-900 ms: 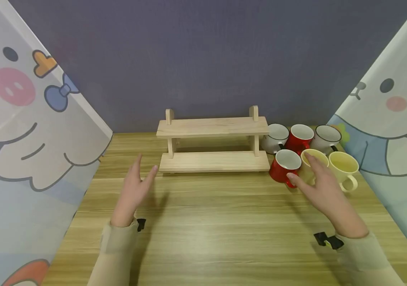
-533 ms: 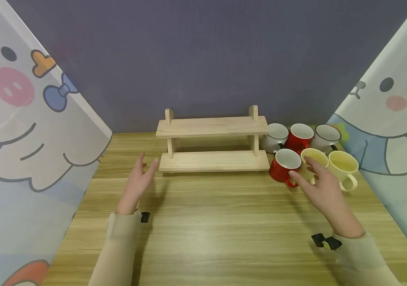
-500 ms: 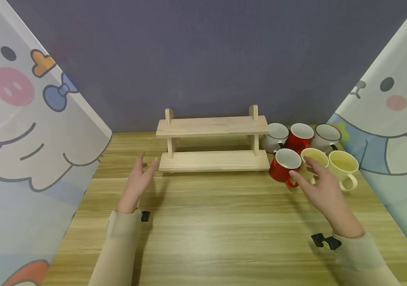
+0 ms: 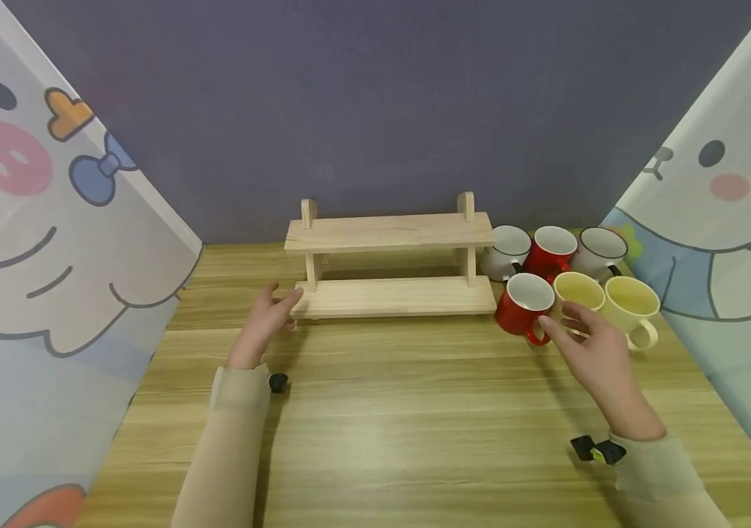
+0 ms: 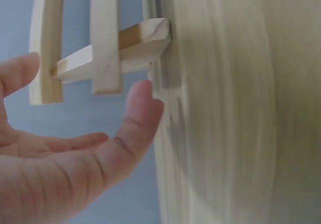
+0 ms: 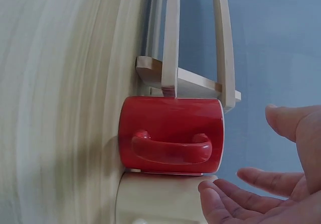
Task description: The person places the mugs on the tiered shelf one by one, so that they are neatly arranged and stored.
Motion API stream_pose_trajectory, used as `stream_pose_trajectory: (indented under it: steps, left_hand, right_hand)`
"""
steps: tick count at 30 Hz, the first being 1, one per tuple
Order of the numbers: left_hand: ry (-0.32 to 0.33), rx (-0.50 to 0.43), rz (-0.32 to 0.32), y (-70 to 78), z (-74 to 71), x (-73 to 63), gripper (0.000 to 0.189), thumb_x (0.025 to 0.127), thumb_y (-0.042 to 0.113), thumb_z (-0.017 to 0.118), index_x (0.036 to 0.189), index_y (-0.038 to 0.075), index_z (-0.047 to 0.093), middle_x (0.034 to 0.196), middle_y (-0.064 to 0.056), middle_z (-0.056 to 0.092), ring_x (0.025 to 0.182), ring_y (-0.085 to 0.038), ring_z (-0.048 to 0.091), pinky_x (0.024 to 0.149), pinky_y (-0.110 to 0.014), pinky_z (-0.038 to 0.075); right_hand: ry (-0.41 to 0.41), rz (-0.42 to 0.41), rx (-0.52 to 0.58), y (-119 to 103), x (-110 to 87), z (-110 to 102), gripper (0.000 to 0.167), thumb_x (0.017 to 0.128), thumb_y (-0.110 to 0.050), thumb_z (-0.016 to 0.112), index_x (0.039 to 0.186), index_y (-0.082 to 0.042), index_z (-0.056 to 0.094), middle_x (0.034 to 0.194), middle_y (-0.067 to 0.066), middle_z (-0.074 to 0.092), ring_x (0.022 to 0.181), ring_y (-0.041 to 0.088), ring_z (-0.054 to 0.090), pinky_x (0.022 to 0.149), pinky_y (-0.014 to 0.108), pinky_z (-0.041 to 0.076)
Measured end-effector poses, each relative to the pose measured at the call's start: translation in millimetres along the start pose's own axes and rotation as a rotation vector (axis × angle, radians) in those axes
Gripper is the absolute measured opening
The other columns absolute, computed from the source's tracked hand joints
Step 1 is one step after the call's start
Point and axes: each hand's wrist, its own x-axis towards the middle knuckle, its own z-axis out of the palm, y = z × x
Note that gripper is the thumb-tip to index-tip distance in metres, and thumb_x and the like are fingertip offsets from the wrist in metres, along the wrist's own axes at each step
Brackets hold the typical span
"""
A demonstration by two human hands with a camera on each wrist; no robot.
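Observation:
A two-tier wooden shelf (image 4: 389, 233) stands against the back wall with bare boards. My left hand (image 4: 262, 328) is at the shelf's left end, fingers spread and nothing held; whether a fingertip touches the wood I cannot tell. To the right of the shelf, a red mug (image 4: 515, 312) stands upright, its handle (image 6: 170, 149) turned toward me. My right hand (image 4: 598, 359) hovers by that mug and a yellow mug (image 4: 579, 292), fingers loosely bent and holding nothing. In the right wrist view its fingers are in front of the pale yellow mug's rim.
Another yellow mug (image 4: 636, 297) stands at the far right. Behind the front mugs are a white black-rimmed mug (image 4: 497, 264), a second red mug (image 4: 540, 262) and another white mug (image 4: 592, 262). Cartoon-printed side panels (image 4: 732, 249) flank the wooden table (image 4: 382, 418).
My left hand has moved forward and right, up to the shelf's left end. The right hand has shifted slightly, its fingers drawing in a little. The mugs have stayed put.

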Motion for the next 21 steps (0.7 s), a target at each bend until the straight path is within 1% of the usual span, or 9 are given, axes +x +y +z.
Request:
stream_pose_trajectory:
  steps: [2, 3, 5, 7, 11, 13, 16, 20, 21]
  left_hand:
    - [-0.022, -0.022, -0.030, -0.2, 1.6, 4.0, 0.096, 0.102, 0.049, 0.059, 0.162, 0.003, 0.002, 0.153, -0.032, 0.031, 0.113, -0.044, 0.057, 0.097, -0.050, 0.050]
    - [-0.032, -0.030, -0.038, -0.7, 2.3, 5.6, 0.095, 0.102, 0.048, 0.060, 0.162, 0.002, 0.003, 0.153, -0.031, 0.030, 0.114, -0.044, 0.058, 0.098, -0.050, 0.050]
    - [-0.052, -0.049, -0.047, -1.4, 3.6, 8.1, 0.092, 0.102, 0.046, 0.060, 0.162, 0.000, 0.006, 0.155, -0.030, 0.027, 0.115, -0.044, 0.057, 0.099, -0.050, 0.048]
    - [-0.070, -0.062, -0.045, -1.1, 5.7, 11.0, 0.089, 0.103, 0.042, 0.060, 0.161, -0.002, 0.009, 0.156, -0.030, 0.025, 0.122, -0.043, 0.053, 0.100, -0.050, 0.048]
    - [-0.087, -0.099, -0.034, 0.8, 10.9, 18.6, 0.083, 0.104, 0.031, 0.060, 0.157, -0.010, 0.011, 0.159, -0.030, 0.019, 0.136, -0.040, 0.041, 0.099, -0.049, 0.049]
    - [-0.085, -0.110, -0.029, 1.6, 13.2, 22.3, 0.080, 0.104, 0.025, 0.060, 0.155, -0.014, 0.013, 0.159, -0.031, 0.019, 0.137, -0.040, 0.038, 0.098, -0.049, 0.050]
    - [-0.082, -0.117, -0.034, 2.4, 15.2, 26.0, 0.072, 0.103, 0.019, 0.061, 0.151, -0.019, 0.022, 0.153, -0.033, 0.028, 0.132, -0.041, 0.044, 0.098, -0.050, 0.050]
    - [-0.086, -0.109, -0.033, 1.3, 15.1, 28.2, 0.060, 0.102, 0.014, 0.061, 0.144, -0.019, 0.035, 0.139, -0.031, 0.044, 0.120, -0.040, 0.052, 0.097, -0.052, 0.050]
    - [-0.085, -0.106, -0.033, 0.7, 14.8, 28.5, 0.059, 0.102, 0.013, 0.061, 0.145, -0.019, 0.035, 0.138, -0.030, 0.045, 0.119, -0.040, 0.053, 0.097, -0.052, 0.050]
  right_hand:
    - [0.002, 0.011, 0.000, 1, 0.2, 1, 0.062, 0.099, -0.037, 0.069, 0.135, 0.011, 0.057, 0.129, 0.030, 0.059, 0.112, 0.048, 0.060, 0.076, 0.013, 0.052]
    - [0.002, 0.017, -0.006, 1, 0.5, 1, 0.062, 0.099, -0.038, 0.069, 0.135, 0.011, 0.057, 0.129, 0.030, 0.060, 0.111, 0.048, 0.060, 0.073, 0.008, 0.048]
    - [0.005, 0.018, -0.006, 2, 1.0, 2, 0.062, 0.099, -0.036, 0.070, 0.134, 0.012, 0.057, 0.127, 0.031, 0.061, 0.109, 0.048, 0.061, 0.071, 0.005, 0.046]
    - [0.007, 0.017, -0.010, 2, 1.0, 3, 0.061, 0.099, -0.036, 0.069, 0.134, 0.013, 0.058, 0.123, 0.031, 0.063, 0.107, 0.046, 0.063, 0.070, 0.004, 0.045]
    - [0.028, -0.003, -0.029, 6, 0.3, 5, 0.054, 0.100, -0.033, 0.069, 0.128, 0.012, 0.063, 0.110, 0.027, 0.069, 0.098, 0.038, 0.065, 0.070, 0.003, 0.042]
    - [0.036, -0.008, -0.044, 9, -0.1, 6, 0.050, 0.100, -0.032, 0.069, 0.123, 0.011, 0.065, 0.105, 0.025, 0.070, 0.094, 0.033, 0.066, 0.070, 0.004, 0.042]
    - [0.029, -0.007, -0.058, 12, -0.1, 8, 0.047, 0.100, -0.033, 0.068, 0.119, 0.011, 0.068, 0.102, 0.024, 0.072, 0.091, 0.031, 0.066, 0.068, 0.006, 0.044]
    - [0.007, 0.006, -0.050, 16, 1.0, 10, 0.047, 0.102, -0.034, 0.066, 0.117, 0.010, 0.069, 0.102, 0.024, 0.071, 0.091, 0.032, 0.066, 0.065, 0.011, 0.046]
    - [0.002, 0.010, -0.050, 17, 1.5, 10, 0.046, 0.102, -0.034, 0.065, 0.117, 0.010, 0.069, 0.101, 0.024, 0.071, 0.091, 0.033, 0.066, 0.064, 0.012, 0.047]
